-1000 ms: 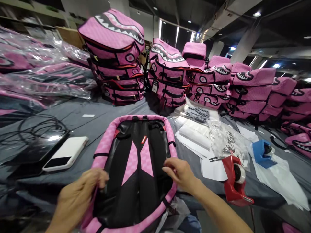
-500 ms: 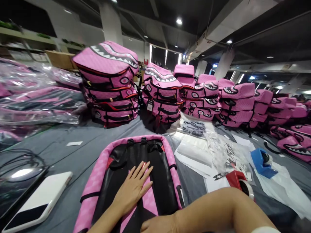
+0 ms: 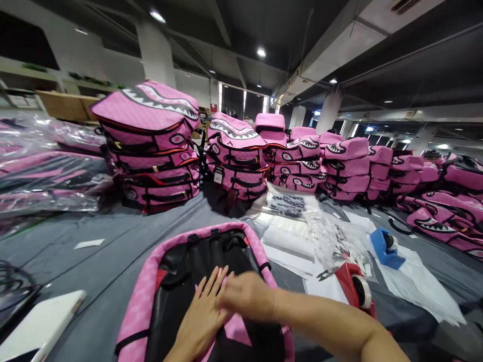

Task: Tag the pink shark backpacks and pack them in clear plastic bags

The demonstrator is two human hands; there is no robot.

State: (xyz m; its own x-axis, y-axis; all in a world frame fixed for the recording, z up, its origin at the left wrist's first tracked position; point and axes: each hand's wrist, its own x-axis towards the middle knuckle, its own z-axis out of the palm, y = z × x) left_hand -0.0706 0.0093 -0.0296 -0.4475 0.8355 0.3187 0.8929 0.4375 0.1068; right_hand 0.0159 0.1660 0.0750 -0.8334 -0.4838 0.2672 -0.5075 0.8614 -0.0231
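A pink and black backpack (image 3: 139,296) lies on the grey-covered table in front of me, its black panel facing up. My left hand (image 3: 206,306) rests flat on that panel, fingers stretched toward the top of the bag. Over its fingertips and the panel's middle is my right hand (image 3: 247,296), curled and blurred by motion; whether its fingers hold anything is hidden. A pink strip shows on the panel below the hands.
Stacks of pink backpacks (image 3: 151,125) stand behind. Plastic-wrapped bags (image 3: 49,176) lie at left, above a white phone (image 3: 45,327). To the right are clear plastic bags (image 3: 328,236), a red tape dispenser (image 3: 347,281) and a blue one (image 3: 387,251).
My right hand has moved up the panel from the bottom edge to beside my left fingers. My left hand stays flat on the bag. The view has shifted slightly.
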